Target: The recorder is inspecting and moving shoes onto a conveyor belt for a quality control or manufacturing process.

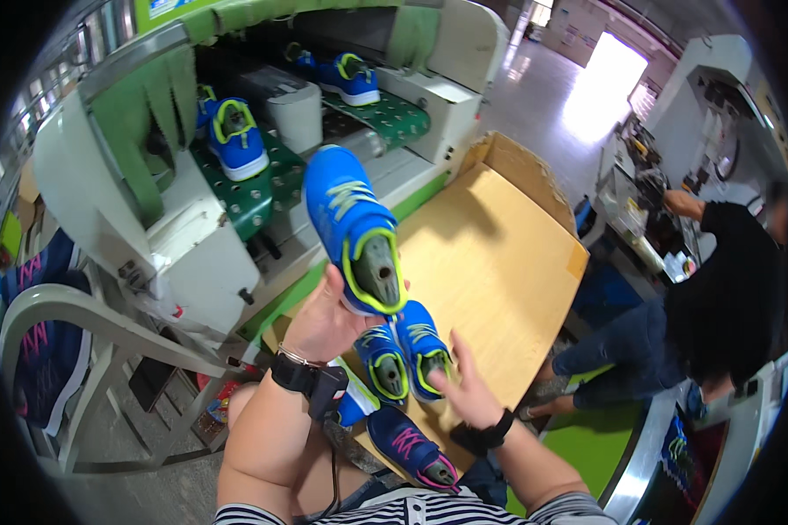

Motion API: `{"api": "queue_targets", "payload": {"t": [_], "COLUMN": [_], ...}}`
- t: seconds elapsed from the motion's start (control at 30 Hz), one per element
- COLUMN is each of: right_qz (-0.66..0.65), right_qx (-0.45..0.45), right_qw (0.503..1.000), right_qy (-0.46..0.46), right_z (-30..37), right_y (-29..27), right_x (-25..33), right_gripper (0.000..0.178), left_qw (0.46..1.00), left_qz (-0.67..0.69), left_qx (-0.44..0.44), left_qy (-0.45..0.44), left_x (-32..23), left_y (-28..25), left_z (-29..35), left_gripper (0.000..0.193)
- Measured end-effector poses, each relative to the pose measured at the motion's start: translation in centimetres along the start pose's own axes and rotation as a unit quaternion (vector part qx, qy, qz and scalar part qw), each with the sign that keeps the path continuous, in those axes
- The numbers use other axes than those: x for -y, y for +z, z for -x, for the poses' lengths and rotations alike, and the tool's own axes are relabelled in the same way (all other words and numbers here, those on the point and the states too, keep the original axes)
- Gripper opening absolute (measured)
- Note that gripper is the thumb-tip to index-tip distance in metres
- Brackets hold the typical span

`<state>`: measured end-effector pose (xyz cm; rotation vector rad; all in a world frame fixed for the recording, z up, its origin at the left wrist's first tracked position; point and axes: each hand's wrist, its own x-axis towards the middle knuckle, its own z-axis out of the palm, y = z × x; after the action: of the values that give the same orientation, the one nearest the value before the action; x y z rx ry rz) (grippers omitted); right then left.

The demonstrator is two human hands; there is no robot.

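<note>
A blue sneaker with a lime-green collar and laces is raised in my left hand, fingers closed around its heel end. A dark grey form fills its opening. Below it, two similar blue sneakers, a left one and a right one, stand side by side on the tan board. My right hand is beside the right one, fingers apart and nothing held; whether the thumb touches that shoe I cannot tell. Closer to my body lies a navy sneaker with pink laces.
A machine with green perforated belts carries more blue sneakers at the far left. The tan board has a torn cardboard edge. A grey metal frame stands left. At right, a person in black works at another bench.
</note>
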<state>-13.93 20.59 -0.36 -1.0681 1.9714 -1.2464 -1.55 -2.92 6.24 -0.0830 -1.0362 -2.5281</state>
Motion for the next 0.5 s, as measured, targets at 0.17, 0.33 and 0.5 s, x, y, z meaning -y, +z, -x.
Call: {"api": "queue_targets", "payload": {"t": [0.17, 0.33, 0.5], "right_qz": [-0.010, -0.262, -0.278], "right_qx": [-0.044, -0.127, -0.161], "right_qw": [0.999, 0.953, 0.941], "right_qy": [-0.027, 0.081, -0.107], "right_z": [0.8, -3.7, -12.9], "right_y": [2.9, -1.9, -4.1], "right_x": [-1.6, 0.1, 7.1], "right_gripper": [0.082, 0.057, 0.044], "left_qw": [0.982, 0.976, 0.974], "left_qz": [0.092, 0.131, 0.111], "left_qx": [-0.068, -0.086, -0.087], "left_qy": [0.147, 0.152, 0.177], "left_x": [-3.9, -4.3, -4.7], "left_y": [-2.3, -2.6, -3.1], "left_z": [0.4, 0.1, 0.5], "left_gripper": [0.070, 0.063, 0.048]}}
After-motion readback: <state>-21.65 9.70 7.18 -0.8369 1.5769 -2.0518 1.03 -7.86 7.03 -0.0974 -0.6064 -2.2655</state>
